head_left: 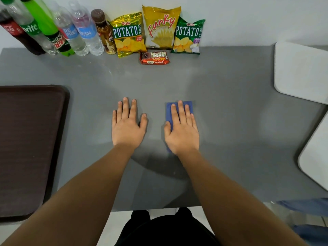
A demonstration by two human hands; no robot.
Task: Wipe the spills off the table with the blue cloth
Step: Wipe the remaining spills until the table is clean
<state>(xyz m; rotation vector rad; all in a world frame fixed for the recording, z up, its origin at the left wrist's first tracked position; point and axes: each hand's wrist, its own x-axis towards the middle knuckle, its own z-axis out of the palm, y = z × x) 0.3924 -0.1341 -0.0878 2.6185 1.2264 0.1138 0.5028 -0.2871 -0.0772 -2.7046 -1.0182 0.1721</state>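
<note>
head camera looks down on a grey table point(221, 89) that runs to a white wall at the back and ends in a near edge just in front of the person's dark-clothed lap. the widest bare stretch lies in the middle, between a dark brown tray point(30, 148) that overhangs the near left edge and two white chair seats point(300, 71) pushed up against the right side. along the back wall stand a cola bottle point(16, 32), a sprite bottle point(33, 31), a mountain dew bottle point(53, 32), two water bottles point(83, 31) and a small brown-capped bottle point(104, 32), then a yellow potato crisps bag point(127, 35), a funky chips bag point(160, 27) and a green potato crisps bag point(188, 37), with a fudge bar packet point(154, 58) lying just in front of them. both forearms reach straight out from the near edge, roughly parallel. the left hand point(126, 125) lies flat, palm down on the bare table, fingers straight and slightly spread, holding nothing. the right hand point(181, 129) lies flat, palm down on the folded blue cloth point(169, 110), fingers straight, pressing it to the table near the centre; the cloth shows past the fingertips and along the thumb side. the two hands are near each other but apart, and well clear of the snacks behind.
</note>
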